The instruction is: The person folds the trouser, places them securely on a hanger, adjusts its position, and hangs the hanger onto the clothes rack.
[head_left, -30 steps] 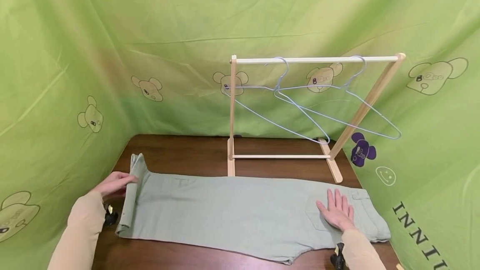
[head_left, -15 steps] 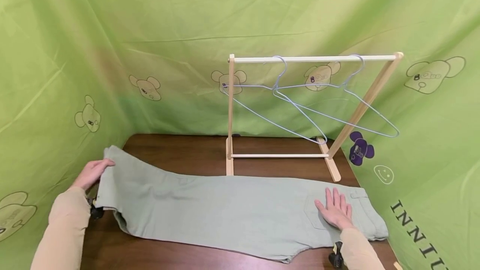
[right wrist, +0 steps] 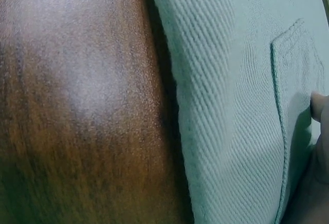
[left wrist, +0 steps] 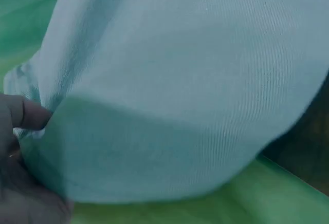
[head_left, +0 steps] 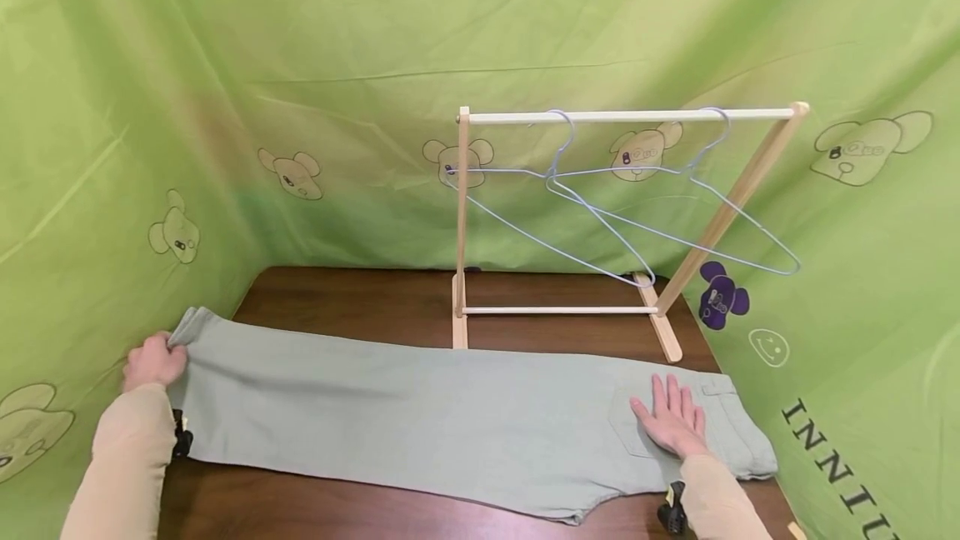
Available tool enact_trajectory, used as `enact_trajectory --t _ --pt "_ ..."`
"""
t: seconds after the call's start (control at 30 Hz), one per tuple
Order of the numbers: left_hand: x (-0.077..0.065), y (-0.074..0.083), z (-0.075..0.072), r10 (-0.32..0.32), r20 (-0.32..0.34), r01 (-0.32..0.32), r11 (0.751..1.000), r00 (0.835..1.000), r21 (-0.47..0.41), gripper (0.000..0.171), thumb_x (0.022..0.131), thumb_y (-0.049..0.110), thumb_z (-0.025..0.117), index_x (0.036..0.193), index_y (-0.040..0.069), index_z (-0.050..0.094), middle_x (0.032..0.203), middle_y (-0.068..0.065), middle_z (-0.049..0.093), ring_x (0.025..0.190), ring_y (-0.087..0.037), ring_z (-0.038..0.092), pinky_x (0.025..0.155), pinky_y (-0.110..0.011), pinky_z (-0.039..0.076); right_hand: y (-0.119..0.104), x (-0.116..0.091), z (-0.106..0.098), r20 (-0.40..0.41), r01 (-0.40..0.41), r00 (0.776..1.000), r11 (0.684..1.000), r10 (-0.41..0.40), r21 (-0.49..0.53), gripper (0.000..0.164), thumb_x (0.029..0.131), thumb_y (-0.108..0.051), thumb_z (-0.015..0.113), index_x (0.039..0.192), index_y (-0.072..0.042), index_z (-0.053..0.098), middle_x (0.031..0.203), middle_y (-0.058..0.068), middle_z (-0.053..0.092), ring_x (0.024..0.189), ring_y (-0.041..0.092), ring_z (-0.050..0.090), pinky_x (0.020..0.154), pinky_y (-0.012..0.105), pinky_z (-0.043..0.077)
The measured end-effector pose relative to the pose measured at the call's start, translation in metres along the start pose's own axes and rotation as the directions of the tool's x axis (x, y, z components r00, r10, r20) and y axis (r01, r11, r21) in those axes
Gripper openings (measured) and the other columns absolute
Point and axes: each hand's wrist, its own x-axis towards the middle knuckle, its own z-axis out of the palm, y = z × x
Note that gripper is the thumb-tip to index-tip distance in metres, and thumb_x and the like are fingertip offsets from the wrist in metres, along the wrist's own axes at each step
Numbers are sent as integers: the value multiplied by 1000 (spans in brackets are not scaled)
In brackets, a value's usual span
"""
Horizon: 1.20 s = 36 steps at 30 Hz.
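A pair of pale green trousers [head_left: 420, 415], folded lengthwise, stretches across the brown table with the waistband at the right. My left hand [head_left: 153, 359] pinches the leg's hem end at the far left; in the left wrist view, the thumb of that hand [left wrist: 31, 113] presses into the bunched cloth [left wrist: 154, 106]. My right hand [head_left: 675, 422] rests flat with spread fingers on the back pocket near the waistband. The right wrist view has only part of this hand [right wrist: 320, 131] at its edge, beside the stitched pocket [right wrist: 295, 80].
Behind the trousers a small wooden rack [head_left: 463, 215] stands on the table [head_left: 337, 307]. Two lilac wire hangers [head_left: 600, 219] hang from its white top bar. A green printed cloth [head_left: 360, 107] encloses the table at the back and sides.
My left hand has drawn the hem end leftward and lowered it, so the folded-over leg end is now spread out. The right hand stays in place on the pocket.
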Motion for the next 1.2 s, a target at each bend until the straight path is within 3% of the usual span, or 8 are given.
enact_trajectory --t 0.13,0.27,0.37,0.5,0.6,0.73,0.87,1.2 --pt "-3 5 3 -56 0 56 998 998 -2 49 93 20 35 135 -5 38 133 -50 40 112 -72 45 81 -70 45 -6 4 1 -23 10 1000 1000 -11 -24 92 101 -60 34 158 2 -3 162 31 -20 146 58 -23 110 73 -23" --pt "-2 8 4 -57 5 57 998 998 4 50 92 20 35 137 -3 37 134 -49 40 112 -71 46 81 -70 44 -43 8 0 -118 83 988 983 -103 -162 79 95 -28 51 158 2 15 164 32 -1 149 58 -9 113 76 -14" --pt "-1 10 5 -37 6 37 999 999 2 51 92 20 36 138 -3 36 134 -48 41 112 -71 47 81 -69 44 -80 19 9 -211 230 929 922 -303 -310 69 81 -14 62 145 4 43 156 31 33 147 56 20 114 78 9" --pt "0 13 6 -11 17 11 1000 1000 2 51 94 20 38 139 -3 36 133 -47 43 110 -68 50 80 -67 45 -125 40 33 -226 430 818 824 -528 -370 40 83 -13 67 119 3 66 128 25 64 129 50 51 107 71 35" --pt "0 16 8 -1 32 1 1000 999 4 49 95 21 39 139 -3 36 133 -45 44 110 -68 50 81 -67 45 -149 53 49 -172 513 793 793 -585 -328 28 87 -14 68 112 1 69 114 21 71 115 45 62 101 64 44" --pt "-1 18 9 4 41 -5 1000 999 10 47 96 21 39 137 -3 37 134 -44 44 112 -68 49 83 -69 44 -166 65 62 -131 506 814 802 -566 -317 20 89 -15 72 106 -4 73 99 13 70 97 38 66 88 55 52" --pt "-1 16 9 -2 44 1 1000 999 12 47 96 21 39 137 -3 38 135 -44 44 114 -69 48 84 -70 44 -170 71 68 -176 468 827 826 -535 -313 8 89 -13 74 93 -8 77 85 6 66 87 33 67 80 50 55" --pt "-2 11 7 -43 36 43 999 998 5 49 96 20 38 139 -3 37 135 -45 42 114 -69 47 86 -70 43 -175 74 69 -281 374 850 886 -446 -276 8 87 -7 71 82 -10 77 81 7 72 80 41 70 65 55 55"
